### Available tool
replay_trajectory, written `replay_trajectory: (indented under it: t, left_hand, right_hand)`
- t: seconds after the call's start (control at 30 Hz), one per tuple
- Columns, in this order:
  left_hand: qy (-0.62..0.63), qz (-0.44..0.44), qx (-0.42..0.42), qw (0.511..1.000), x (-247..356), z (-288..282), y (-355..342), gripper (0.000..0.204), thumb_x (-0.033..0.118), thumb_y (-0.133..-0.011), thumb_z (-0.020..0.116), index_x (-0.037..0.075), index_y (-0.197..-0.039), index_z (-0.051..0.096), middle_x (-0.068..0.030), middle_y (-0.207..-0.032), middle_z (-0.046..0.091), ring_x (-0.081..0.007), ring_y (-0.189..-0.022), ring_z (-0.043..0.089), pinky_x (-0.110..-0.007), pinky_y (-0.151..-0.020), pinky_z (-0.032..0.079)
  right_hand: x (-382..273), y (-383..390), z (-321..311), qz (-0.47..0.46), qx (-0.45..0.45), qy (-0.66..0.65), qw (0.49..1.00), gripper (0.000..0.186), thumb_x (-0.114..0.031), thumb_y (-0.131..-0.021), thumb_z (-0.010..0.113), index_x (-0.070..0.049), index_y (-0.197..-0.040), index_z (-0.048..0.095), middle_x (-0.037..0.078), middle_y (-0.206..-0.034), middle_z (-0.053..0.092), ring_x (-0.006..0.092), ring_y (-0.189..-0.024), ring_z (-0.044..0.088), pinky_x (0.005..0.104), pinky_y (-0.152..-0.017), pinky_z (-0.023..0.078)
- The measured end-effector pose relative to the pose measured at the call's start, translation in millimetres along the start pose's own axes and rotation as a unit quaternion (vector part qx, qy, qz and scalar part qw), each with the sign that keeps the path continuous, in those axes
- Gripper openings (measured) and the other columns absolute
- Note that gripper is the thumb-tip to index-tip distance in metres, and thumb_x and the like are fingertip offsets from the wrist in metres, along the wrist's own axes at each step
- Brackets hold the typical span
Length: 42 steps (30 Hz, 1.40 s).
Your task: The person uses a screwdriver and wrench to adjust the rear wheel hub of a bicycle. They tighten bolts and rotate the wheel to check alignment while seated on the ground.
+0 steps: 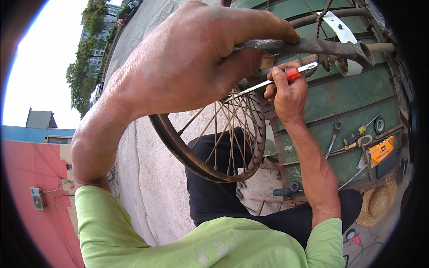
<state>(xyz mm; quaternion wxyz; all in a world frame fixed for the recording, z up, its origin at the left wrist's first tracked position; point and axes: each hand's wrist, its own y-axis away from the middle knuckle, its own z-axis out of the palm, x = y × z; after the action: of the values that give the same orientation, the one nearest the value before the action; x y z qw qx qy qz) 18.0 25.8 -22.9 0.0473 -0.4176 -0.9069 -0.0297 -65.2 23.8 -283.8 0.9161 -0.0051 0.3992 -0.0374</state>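
My left hand (178, 62) is large in the upper middle, its thumb and forefinger closed round a worn dark metal bar tool (313, 45). That tool's far end flares into a ring or cup on the right. Just below it, my right hand (289, 96) pinches a slim silver tool with a red part (292, 73). A thin silver rod runs from the right fingers toward the hub; whether it is one piece with that tool I cannot tell. Under both hands stands a rusty spoked wheel (201, 163), its upper part hidden by my left hand. A chain (318, 27) hangs behind the bar tool.
Behind is a green slatted metal panel (330, 100). On it lie a spanner (333, 138), a yellow-and-black handled tool (355, 135), a black tape roll (379, 125) and an orange box (382, 149). A straw hat (377, 203) lies lower right. A bent white plate (337, 27) is by the chain.
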Motion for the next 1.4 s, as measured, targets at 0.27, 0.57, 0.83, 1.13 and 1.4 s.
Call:
replay_trajectory:
  t: [0.27,0.57,0.83,1.13,1.4]
  left_hand:
    - [-0.022,-0.073,-0.029,0.997,-24.0,16.0,27.0,0.04,0.013,-0.097,0.071,0.01,-0.136,0.066,-0.0114,-0.091,0.075,-0.0173,-0.061,0.063,-0.035,-0.061,0.05]
    - [-0.045,-0.072,-0.007,0.996,-33.1,25.5,31.9,0.036,0.012,-0.095,0.071,0.009,-0.131,0.068,-0.0128,-0.089,0.074,-0.0285,-0.066,0.066,-0.04,-0.065,0.051]
    - [-0.037,-0.025,0.003,0.999,-34.9,27.3,30.1,0.034,0.012,-0.095,0.07,0.011,-0.129,0.068,-0.0134,-0.11,0.074,-0.0333,-0.097,0.073,-0.042,-0.086,0.056]
    - [-0.019,-0.145,-0.066,0.987,-29.5,19.8,25.6,0.036,0.012,-0.097,0.07,0.012,-0.133,0.068,-0.0106,-0.107,0.075,-0.0228,-0.085,0.07,-0.036,-0.078,0.054]
    - [0.001,-0.051,-0.014,0.999,-14.2,8.4,8.2,0.037,0.011,-0.098,0.069,0.011,-0.135,0.067,-0.01,-0.116,0.076,-0.0184,-0.098,0.072,-0.035,-0.085,0.056]
  right_hand:
    - [1.9,6.0,2.3,-0.017,0.0,-0.017,1.0,0.015,-0.014,-0.102,0.063,-0.003,-0.102,0.053,0.004,-0.08,0.065,0.0071,-0.05,0.057,0.0224,-0.043,0.043]
    - [4.8,11.5,0.0,-0.026,0.005,-0.007,1.0,0.014,-0.013,-0.103,0.062,-0.004,-0.103,0.051,0.005,-0.082,0.065,0.0073,-0.049,0.058,0.0221,-0.042,0.042]
    - [5.3,10.5,-3.1,-0.019,0.017,-0.011,1.0,0.017,-0.015,-0.102,0.064,-0.004,-0.104,0.051,0.006,-0.081,0.064,0.0085,-0.05,0.059,0.0228,-0.043,0.043]
    - [4.1,6.6,-2.5,-0.016,0.013,-0.001,1.0,0.016,-0.015,-0.102,0.063,-0.003,-0.101,0.052,0.005,-0.082,0.065,0.0082,-0.051,0.059,0.023,-0.044,0.045]
    - [2.8,8.1,-2.6,-0.009,0.012,-0.02,1.0,0.015,-0.014,-0.102,0.062,-0.004,-0.104,0.052,0.005,-0.083,0.064,0.0073,-0.052,0.059,0.0219,-0.044,0.045]
